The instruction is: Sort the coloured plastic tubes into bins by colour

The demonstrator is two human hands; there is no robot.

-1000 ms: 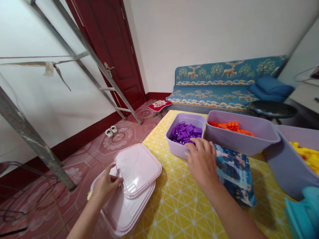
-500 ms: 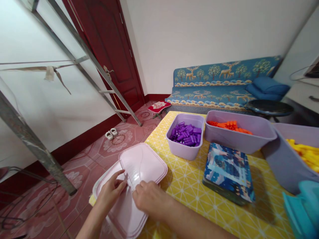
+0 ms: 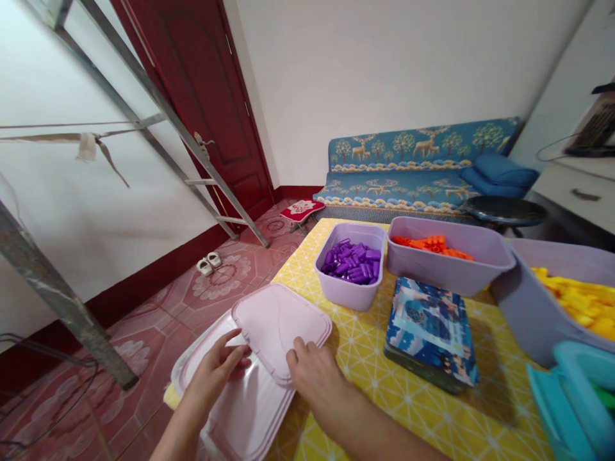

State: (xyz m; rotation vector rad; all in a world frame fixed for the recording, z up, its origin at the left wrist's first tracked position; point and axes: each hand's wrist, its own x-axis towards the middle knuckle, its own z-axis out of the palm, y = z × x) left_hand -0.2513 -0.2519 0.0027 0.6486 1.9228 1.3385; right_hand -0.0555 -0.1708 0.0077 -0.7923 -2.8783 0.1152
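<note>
Pressing our left hand flat on the stacked pink lids, fingers spread rather than pinching, we are steadying the pile where it is overhanging the corner of the worktop. Our right hand is resting against the near edge of the top lid, fingers loosely curled on its rim with nothing clamped between them, which looks like a way of keeping that smaller lid from sliding off the larger lid beneath. Beyond the lids, a tub of purple pieces and a tub of orange pieces are sitting side by side, uncovered, with a blue picture box lying flat just in front of them.
</note>
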